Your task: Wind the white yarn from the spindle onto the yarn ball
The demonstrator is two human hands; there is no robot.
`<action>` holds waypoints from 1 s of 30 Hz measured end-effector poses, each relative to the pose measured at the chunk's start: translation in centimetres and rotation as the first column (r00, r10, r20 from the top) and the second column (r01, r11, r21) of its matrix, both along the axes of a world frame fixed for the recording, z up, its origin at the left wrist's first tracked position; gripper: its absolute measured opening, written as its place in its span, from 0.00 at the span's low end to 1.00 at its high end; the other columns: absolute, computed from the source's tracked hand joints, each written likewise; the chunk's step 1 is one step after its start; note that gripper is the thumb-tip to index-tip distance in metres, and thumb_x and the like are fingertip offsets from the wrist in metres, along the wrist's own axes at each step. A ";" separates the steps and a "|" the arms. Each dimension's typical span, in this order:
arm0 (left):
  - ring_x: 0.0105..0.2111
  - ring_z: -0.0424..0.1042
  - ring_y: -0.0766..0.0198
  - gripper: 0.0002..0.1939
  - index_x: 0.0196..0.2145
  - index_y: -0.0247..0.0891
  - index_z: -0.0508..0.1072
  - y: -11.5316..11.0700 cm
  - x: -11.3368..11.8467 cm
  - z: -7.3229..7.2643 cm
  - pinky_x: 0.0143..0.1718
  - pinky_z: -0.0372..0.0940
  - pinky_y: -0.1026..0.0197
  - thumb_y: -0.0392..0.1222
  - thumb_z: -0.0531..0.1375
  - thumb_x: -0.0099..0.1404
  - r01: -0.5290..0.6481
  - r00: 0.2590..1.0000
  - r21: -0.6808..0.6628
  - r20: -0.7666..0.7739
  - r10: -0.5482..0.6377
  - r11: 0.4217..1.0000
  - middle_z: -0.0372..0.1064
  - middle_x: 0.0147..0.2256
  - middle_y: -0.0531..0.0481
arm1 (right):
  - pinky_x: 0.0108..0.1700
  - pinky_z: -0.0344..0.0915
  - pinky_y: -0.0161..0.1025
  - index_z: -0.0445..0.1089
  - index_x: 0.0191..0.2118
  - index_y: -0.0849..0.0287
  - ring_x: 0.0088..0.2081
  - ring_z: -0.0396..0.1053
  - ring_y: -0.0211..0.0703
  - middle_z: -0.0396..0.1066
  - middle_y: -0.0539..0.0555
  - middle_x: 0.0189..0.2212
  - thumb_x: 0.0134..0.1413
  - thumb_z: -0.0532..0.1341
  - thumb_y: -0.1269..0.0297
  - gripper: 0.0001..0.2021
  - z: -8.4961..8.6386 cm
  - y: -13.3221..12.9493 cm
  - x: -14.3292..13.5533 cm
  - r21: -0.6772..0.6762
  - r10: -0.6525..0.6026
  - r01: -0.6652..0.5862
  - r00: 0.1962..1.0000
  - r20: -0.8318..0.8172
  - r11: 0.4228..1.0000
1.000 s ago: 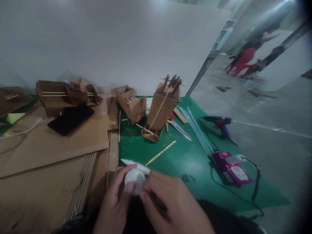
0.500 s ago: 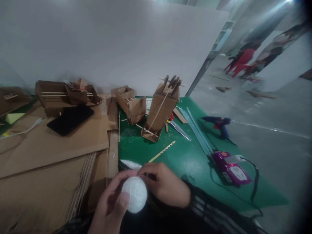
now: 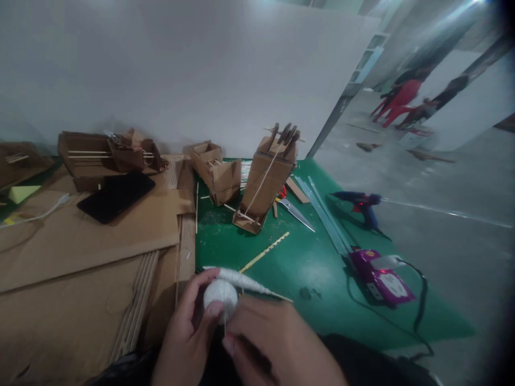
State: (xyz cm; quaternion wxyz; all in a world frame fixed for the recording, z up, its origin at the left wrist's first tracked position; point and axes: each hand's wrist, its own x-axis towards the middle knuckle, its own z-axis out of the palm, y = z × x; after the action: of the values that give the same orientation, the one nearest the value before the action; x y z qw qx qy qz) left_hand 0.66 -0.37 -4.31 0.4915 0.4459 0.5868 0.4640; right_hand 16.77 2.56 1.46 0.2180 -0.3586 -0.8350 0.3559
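Note:
My left hand [image 3: 187, 332] is closed round a white ball [image 3: 220, 296], its thumb pressed on the front. A thin white thread [image 3: 225, 320] runs down the ball to my right hand [image 3: 277, 338], whose fingers are pinched together on it. Just behind the ball lies a stick wound with white thread [image 3: 241, 279], its bare tip pointing right. Whether my left fingers touch that stick cannot be made out. Beyond it on the green table [image 3: 322, 268] is a yellow marked strip [image 3: 265, 251].
A tall cardboard box model [image 3: 261, 187], smaller cardboard box [image 3: 225, 182] and scissors [image 3: 298, 213] stand or lie behind. At right are a blue glue gun [image 3: 364, 206], clear glue sticks [image 3: 325, 217] and a purple power strip [image 3: 382, 279]. Cardboard sheets [image 3: 80, 289] and a phone [image 3: 116, 197] lie left.
My right hand has come down and nearer to me, drawing thread across the ball. The ball has shifted slightly up, and the thread-wound stick now shows more fully.

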 end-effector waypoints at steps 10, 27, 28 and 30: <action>0.44 0.75 0.52 0.26 0.46 0.42 0.71 -1.2 0.6 0.7 0.37 0.69 0.65 0.60 0.65 0.56 -0.178 0.880 -0.062 0.437 0.187 0.982 0.76 0.45 0.44 | 0.31 0.60 0.32 0.69 0.26 0.62 0.27 0.62 0.36 0.66 0.48 0.23 0.58 0.58 0.70 0.10 -3.8 2.8 -0.3 -0.412 -0.019 -0.044 0.989 -0.148 0.910; 0.51 0.72 0.52 0.20 0.51 0.45 0.74 0.1 -0.4 -0.4 0.48 0.66 0.60 0.51 0.62 0.63 -0.024 1.000 0.017 0.005 0.024 1.000 0.75 0.51 0.46 | 0.28 0.53 0.32 0.66 0.28 0.59 0.25 0.60 0.34 0.67 0.48 0.25 0.60 0.57 0.69 0.08 2.1 2.8 0.1 -0.064 -0.094 0.098 0.994 0.061 0.993; 0.50 0.72 0.52 0.19 0.50 0.45 0.75 0.2 -0.5 -0.4 0.48 0.66 0.61 0.52 0.61 0.63 -0.038 0.999 0.016 -0.006 0.038 0.999 0.75 0.51 0.46 | 0.28 0.53 0.32 0.66 0.28 0.59 0.25 0.60 0.34 0.67 0.47 0.25 0.60 0.57 0.70 0.08 2.0 2.0 0.0 -0.075 -0.093 0.094 0.996 0.016 0.993; 0.50 0.72 0.53 0.19 0.49 0.44 0.77 0.2 -0.6 -0.3 0.48 0.66 0.63 0.53 0.61 0.64 -0.101 0.995 0.008 0.026 0.100 0.995 0.75 0.51 0.46 | 0.28 0.53 0.32 0.66 0.28 0.59 0.24 0.59 0.33 0.66 0.47 0.24 0.58 0.57 0.71 0.07 1.1 0.4 -0.2 -0.103 -0.049 0.041 0.996 -0.077 0.994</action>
State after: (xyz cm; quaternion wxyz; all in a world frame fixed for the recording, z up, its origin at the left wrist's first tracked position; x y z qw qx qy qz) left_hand 0.06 -0.18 -4.57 0.4729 0.4120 0.5999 0.4966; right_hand 16.57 2.99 2.60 0.2405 -0.3737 -0.7983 0.4066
